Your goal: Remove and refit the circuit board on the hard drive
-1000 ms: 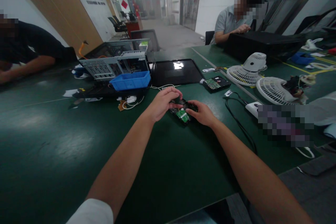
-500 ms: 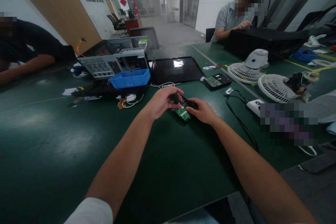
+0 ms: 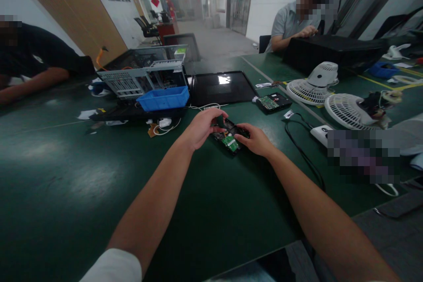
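The left hand (image 3: 202, 128) pinches a dark piece (image 3: 220, 120) over the open device (image 3: 230, 143); the right hand (image 3: 256, 140) grips its edge. Inside work seems to need steady holding.

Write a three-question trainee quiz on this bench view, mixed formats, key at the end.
1. True or false: the right hand touches the small black device, which has a green circuit board showing.
2. Fill in the colour: the tray in front of the open metal computer case is ____.
3. What lies between the flat black panel and the nearest white fan?
A) a red mug
B) a black unit with a green board
C) a pair of scissors

Key: 1 true; 2 blue; 3 B
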The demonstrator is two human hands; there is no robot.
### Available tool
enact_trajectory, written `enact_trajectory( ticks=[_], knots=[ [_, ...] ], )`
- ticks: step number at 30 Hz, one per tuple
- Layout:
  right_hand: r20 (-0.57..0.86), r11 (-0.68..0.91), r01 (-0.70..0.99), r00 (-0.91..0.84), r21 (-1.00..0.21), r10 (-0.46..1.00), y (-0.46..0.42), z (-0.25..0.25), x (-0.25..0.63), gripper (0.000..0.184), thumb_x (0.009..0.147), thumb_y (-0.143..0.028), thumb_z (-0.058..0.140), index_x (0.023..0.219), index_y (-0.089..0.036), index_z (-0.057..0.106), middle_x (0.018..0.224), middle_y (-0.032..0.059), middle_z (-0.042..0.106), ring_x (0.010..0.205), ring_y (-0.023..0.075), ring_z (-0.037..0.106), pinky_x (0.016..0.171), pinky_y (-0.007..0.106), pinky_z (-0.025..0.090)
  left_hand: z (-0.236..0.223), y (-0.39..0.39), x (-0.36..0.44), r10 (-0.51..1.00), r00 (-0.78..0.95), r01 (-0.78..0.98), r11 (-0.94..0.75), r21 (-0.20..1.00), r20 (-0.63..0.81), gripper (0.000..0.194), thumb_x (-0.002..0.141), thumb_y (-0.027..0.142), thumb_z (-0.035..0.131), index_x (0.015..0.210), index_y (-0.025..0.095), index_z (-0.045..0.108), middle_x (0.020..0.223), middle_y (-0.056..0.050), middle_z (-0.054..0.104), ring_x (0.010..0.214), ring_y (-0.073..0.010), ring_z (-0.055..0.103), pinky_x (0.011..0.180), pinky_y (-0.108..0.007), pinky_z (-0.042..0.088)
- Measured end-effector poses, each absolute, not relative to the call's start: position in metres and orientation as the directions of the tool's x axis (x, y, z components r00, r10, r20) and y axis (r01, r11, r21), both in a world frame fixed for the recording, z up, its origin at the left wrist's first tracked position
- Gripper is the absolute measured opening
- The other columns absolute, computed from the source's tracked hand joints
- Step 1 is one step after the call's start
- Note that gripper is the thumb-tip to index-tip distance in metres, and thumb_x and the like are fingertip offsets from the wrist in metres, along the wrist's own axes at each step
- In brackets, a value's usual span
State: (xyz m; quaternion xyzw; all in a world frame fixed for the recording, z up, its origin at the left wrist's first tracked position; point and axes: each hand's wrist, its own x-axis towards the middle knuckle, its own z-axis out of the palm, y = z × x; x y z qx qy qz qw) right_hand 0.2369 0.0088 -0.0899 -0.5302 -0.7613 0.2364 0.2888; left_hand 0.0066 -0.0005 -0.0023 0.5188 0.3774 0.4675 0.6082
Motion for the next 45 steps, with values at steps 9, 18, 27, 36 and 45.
enact_trajectory(
  ticks=[9,18,27,36,45],
  knots=[
    [0.202,0.344,0.661,-0.284,-0.667,0.937,0.0102,-0.0905,0.2367,0.042,0.093,-0.038,0.070,0.132,-0.024,0.067,0.131,0.0082,0.073,0.111,0.0269,0.069,0.096,0.041,0.055,-0.0036,-0.0014,0.0064,0.935,0.353,-0.152,0.033,0.988,0.023,0.028,0.091,0.040,0.062,0.103,0.017,0.072,0.097,-0.010,0.071,0.095,-0.0237,0.067,0.071,-0.033,0.058],
    [0.185,0.320,0.675,-0.266,-0.665,0.946,0.0078,-0.0873,0.2365,0.045,0.093,-0.040,0.070,0.135,-0.023,0.065,0.131,0.0095,0.072,0.109,0.0278,0.069,0.094,0.043,0.055,-0.0033,-0.0011,0.0078,0.960,0.280,-0.208,0.056,0.976,0.005,0.019,0.087,0.034,0.066,0.093,0.016,0.068,0.104,-0.012,0.072,0.100,-0.0244,0.068,0.076,-0.036,0.060],
    [0.190,0.327,0.670,-0.272,-0.667,0.943,0.0081,-0.0878,0.2361,0.043,0.093,-0.039,0.071,0.133,-0.024,0.067,0.129,0.0089,0.073,0.104,0.0261,0.070,0.092,0.041,0.055,-0.0029,0.0007,0.0045,0.953,0.302,-0.119,0.007,0.993,0.029,0.028,0.089,0.038,0.063,0.100,0.016,0.076,0.107,-0.011,0.069,0.099,-0.0238,0.064,0.072,-0.032,0.058],
    [0.190,0.341,0.688,-0.288,-0.640,0.939,0.0090,-0.0885,0.2362,0.044,0.094,-0.040,0.070,0.134,-0.022,0.066,0.132,0.0099,0.072,0.108,0.0267,0.069,0.092,0.039,0.054,-0.0037,-0.0016,0.0096,0.962,0.274,-0.224,0.065,0.972,-0.001,0.028,0.087,0.037,0.067,0.102,0.014,0.066,0.096,-0.013,0.073,0.091,-0.0248,0.070,0.067,-0.032,0.057],
    [0.184,0.337,0.681,-0.289,-0.650,0.940,0.0094,-0.0887,0.2371,0.045,0.094,-0.040,0.070,0.135,-0.022,0.065,0.134,0.0100,0.071,0.109,0.0269,0.069,0.092,0.040,0.054,-0.0010,0.0010,0.0057,0.983,0.173,-0.117,-0.041,0.992,0.061,0.022,0.082,0.034,0.067,0.090,0.015,0.073,0.112,-0.011,0.068,0.098,-0.0227,0.062,0.065,-0.028,0.055]
  ],
)
